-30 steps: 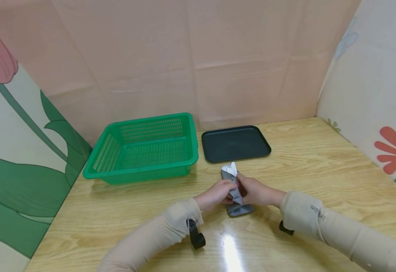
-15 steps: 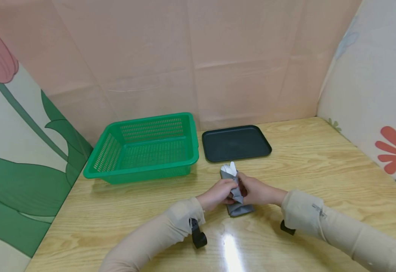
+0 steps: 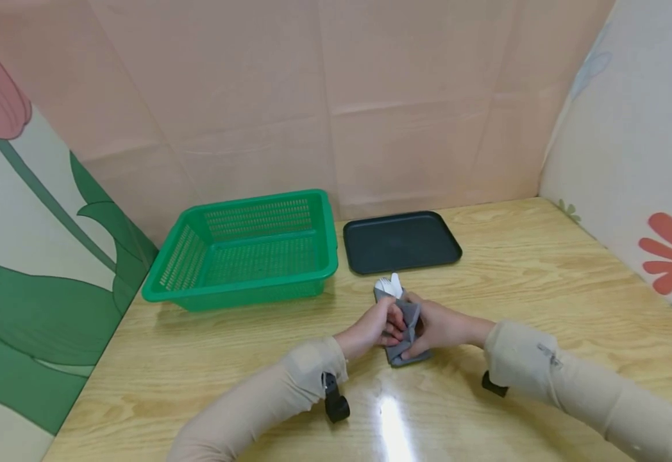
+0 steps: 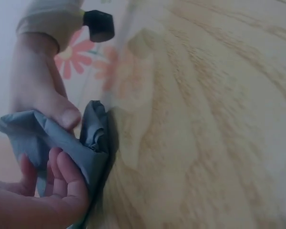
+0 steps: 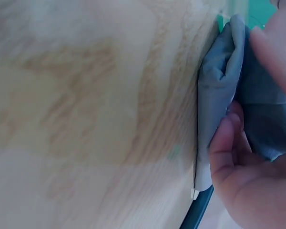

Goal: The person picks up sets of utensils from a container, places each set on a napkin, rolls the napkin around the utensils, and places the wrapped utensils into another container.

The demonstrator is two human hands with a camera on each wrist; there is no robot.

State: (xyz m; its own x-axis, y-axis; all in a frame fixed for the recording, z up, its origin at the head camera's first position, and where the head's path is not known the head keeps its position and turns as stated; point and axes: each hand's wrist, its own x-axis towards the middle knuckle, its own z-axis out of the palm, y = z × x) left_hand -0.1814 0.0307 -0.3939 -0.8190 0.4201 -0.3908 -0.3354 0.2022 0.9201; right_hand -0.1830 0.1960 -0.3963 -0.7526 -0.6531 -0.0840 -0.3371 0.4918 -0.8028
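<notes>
A folded grey cloth napkin (image 3: pixel 410 316) lies on the table with a fork (image 3: pixel 385 286) and a knife (image 3: pixel 396 285) sticking out of its far end. My right hand (image 3: pixel 443 322) grips the napkin from the right, thumb low on the folds near the front end. In the right wrist view, its curled fingers (image 5: pixel 223 143) are against the cloth's side. My left hand (image 3: pixel 374 326) is at the napkin's left side, palm turned toward it. Its loosely bent fingers (image 4: pixel 69 179) touch the cloth, thumb apart. A raised grey flap stands between both hands.
A green perforated basket (image 3: pixel 249 287) stands at the back left. Beside it, behind the napkin, lies a black tray (image 3: pixel 402 244). The wooden table (image 3: pixel 544 269) meets a pink backdrop (image 3: pixel 428 128) at its rear edge.
My left thumb has come off the top of the napkin and that hand has turned palm inward. My right thumb has moved down toward the front end, and a flap now stands up.
</notes>
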